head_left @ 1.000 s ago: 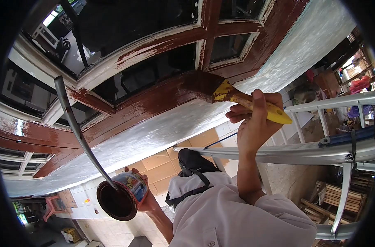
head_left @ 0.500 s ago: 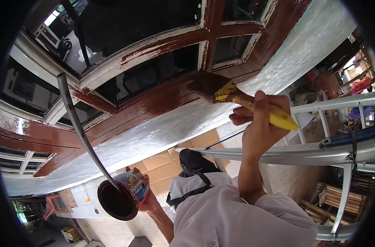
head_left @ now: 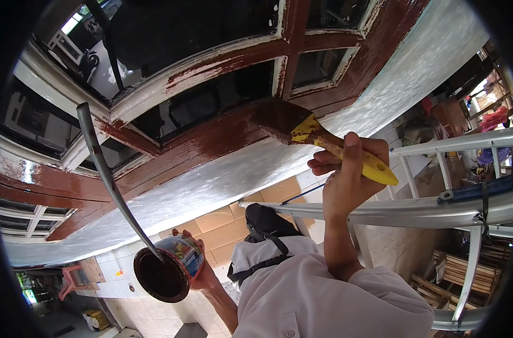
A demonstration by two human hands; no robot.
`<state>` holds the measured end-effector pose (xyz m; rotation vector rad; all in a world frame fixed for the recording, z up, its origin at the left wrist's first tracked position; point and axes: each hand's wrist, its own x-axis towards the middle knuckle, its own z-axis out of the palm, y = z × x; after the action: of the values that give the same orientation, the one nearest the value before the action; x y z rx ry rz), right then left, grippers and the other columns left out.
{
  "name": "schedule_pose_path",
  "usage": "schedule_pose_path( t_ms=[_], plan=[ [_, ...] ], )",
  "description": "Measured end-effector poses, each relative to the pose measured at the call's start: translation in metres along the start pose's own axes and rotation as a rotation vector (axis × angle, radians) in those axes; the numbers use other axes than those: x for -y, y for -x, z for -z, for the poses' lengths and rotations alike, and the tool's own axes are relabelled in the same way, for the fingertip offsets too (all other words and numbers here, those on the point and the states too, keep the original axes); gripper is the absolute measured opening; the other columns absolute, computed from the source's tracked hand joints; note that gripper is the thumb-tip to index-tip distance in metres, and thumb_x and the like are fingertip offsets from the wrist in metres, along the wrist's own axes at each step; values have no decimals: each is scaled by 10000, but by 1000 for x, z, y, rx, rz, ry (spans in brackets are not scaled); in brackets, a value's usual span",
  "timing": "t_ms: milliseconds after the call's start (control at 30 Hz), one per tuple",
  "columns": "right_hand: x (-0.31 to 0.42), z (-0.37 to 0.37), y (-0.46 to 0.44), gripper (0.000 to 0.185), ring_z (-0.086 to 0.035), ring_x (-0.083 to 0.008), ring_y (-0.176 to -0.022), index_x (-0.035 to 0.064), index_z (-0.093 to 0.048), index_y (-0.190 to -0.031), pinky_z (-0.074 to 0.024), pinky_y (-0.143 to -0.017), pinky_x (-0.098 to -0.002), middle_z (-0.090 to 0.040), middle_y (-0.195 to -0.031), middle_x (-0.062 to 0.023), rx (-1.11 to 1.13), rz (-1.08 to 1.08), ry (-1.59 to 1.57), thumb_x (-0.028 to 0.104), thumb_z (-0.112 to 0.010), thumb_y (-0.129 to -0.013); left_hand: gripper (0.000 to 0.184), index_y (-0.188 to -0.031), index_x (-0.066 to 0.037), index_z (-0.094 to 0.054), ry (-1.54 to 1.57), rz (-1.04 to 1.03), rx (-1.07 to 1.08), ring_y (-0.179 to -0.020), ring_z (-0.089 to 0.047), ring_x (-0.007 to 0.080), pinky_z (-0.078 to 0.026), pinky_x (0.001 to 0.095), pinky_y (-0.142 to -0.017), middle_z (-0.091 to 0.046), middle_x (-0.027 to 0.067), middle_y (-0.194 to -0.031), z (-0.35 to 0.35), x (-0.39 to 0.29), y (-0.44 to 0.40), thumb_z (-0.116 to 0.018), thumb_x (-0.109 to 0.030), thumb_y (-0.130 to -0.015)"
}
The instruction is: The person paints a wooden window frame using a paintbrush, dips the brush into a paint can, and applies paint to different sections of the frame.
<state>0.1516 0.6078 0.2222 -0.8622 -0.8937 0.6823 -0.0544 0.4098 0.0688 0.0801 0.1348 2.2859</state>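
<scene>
soft daylight, glossy glare on brown paint, dark window panes, fisheye curvature, black rounded corners

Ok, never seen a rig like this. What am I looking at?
No robot here: it's a person working bare-handed. The view comes from one head-worn camera looking forward and down, hence the shirt at the bottom and the curved, dark-edged image.

The right hand holds a yellow-handled brush, its dark bristles at the red-brown window frame, which looks glossy and still has whitish strips around the panes. The left hand holds a can, tipped so its dark mouth shows; a long grey strip sticks out of it. A metal ladder is on the right.
</scene>
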Motion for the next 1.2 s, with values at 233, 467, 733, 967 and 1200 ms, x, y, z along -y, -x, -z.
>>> schedule_pose_path(
  t_ms=[233, 467, 733, 967, 1200],
  plan=[
    [9, 7, 3, 328, -679, -227, -536, -24, -439, -937, -586, -459, -280, -635, -678, -193, 5, 29, -37, 207, -668, -893, 767, -1441, -61, -319, -16, -3, -19, -1360, -258, 423, -309, 502, -1055, -257, 223, -1498, -2, -1, 0, -699, -287, -814],
    [-1, 4, -1, 339, -676, -234, -523, -23, -441, -929, -585, -451, -283, -638, -682, -201, 36, -90, -98, 227, -667, -895, 771, -1442, -59, -316, -9, 2, -16, -1359, -260, 421, -309, 500, -1051, -260, 220, -1496, -4, 0, -2, -701, -282, -812],
    [2, 4, 2, 328, -679, -224, -535, -30, -454, -943, -591, -465, -284, -636, -682, -198, 19, 75, -9, 215, -666, -896, 775, -1442, -56, -313, -8, 12, -22, -1358, -262, 418, -308, 499, -1046, -262, 217, -1494, -4, -1, 1, -703, -276, -810],
    [4, 8, 8, 345, -675, -227, -527, -25, -433, -943, -584, -455, -283, -633, -675, -201, 59, 0, -113, 242, -650, -908, 779, -1442, -54, -310, -3, 8, -22, -1357, -264, 416, -308, 497, -1042, -265, 214, -1492, -3, -1, 3, -705, -272, -808],
    [-3, 7, 1, 341, -674, -223, -526, -23, -442, -942, -584, -462, -282, -635, -680, -193, 70, -24, -56, 238, -658, -902, 782, -1442, -51, -306, -8, 9, -16, -1356, -266, 413, -308, 495, -1037, -267, 212, -1490, -3, -1, 1, -707, -267, -806]
  ],
)
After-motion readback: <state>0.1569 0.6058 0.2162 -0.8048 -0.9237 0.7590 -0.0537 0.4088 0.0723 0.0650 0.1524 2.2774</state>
